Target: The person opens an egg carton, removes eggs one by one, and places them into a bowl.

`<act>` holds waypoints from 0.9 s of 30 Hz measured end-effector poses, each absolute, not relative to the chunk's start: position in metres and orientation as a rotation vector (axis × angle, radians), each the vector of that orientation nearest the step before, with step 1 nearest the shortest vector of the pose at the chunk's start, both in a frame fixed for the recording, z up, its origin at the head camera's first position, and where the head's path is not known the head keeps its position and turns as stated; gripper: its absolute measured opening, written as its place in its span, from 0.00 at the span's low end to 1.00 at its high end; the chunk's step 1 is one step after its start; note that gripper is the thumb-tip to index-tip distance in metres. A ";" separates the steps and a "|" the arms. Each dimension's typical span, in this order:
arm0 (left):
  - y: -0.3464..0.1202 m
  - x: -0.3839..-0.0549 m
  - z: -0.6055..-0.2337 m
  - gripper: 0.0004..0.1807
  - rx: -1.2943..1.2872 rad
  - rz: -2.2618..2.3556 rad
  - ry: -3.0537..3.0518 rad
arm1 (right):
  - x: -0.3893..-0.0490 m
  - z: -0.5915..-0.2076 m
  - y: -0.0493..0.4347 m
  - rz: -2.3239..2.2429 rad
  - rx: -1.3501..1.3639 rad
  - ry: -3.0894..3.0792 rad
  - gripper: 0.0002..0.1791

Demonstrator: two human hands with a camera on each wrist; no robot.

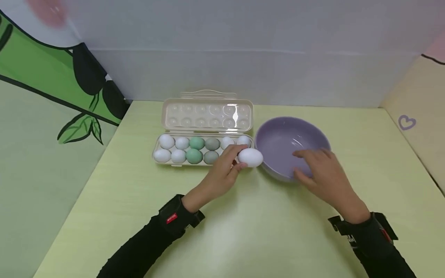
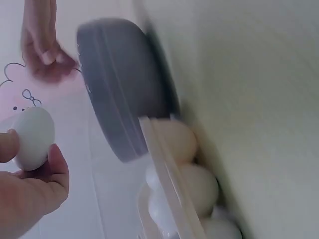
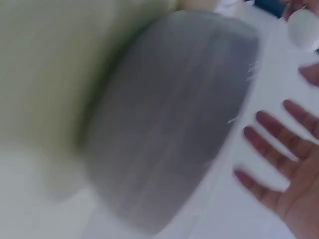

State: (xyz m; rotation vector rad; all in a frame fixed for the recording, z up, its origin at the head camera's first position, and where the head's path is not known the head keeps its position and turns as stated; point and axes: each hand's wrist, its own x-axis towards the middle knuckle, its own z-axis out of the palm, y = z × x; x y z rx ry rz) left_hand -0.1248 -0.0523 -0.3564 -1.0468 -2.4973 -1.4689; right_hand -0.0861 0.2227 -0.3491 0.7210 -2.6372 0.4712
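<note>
My left hand (image 1: 220, 172) pinches a white egg (image 1: 250, 157) between thumb and fingers, held above the right end of the egg carton (image 1: 176, 165) near the bowl's rim. In the left wrist view the same white egg (image 2: 35, 138) is clear of the carton. A purple bowl (image 1: 278, 148) stands just right of the carton, with no egg showing inside. Over the bowl's right side my right hand (image 1: 325, 175) hovers, holding nothing; the right wrist view shows its fingers (image 3: 279, 132) spread. White, green (image 1: 194, 156) and grey (image 1: 211, 157) eggs sit in two rows in the carton.
The carton's clear lid (image 1: 208, 114) stands raised behind the eggs, close to the pale back wall (image 1: 278, 77). Carton and bowl rest on a light yellow-green table (image 1: 205, 239). A side panel with a heart drawing (image 1: 406, 122) borders the table on the right.
</note>
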 end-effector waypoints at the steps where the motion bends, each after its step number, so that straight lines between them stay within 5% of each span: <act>1: -0.051 -0.123 -0.356 0.22 -1.047 -1.526 -2.494 | -0.088 -0.345 0.213 0.503 0.794 -2.580 0.21; 5: -0.045 -0.115 -0.353 0.23 -1.061 -1.689 -2.468 | -0.089 -0.332 0.175 0.632 1.017 -2.458 0.31; 12: -0.043 -0.103 -0.350 0.23 -1.073 -1.756 -2.441 | -0.087 -0.330 0.151 0.666 1.058 -2.376 0.25; 27: -0.094 -0.137 -0.323 0.30 -1.032 -1.551 -2.573 | -0.145 -0.295 0.225 0.550 0.922 -2.795 0.21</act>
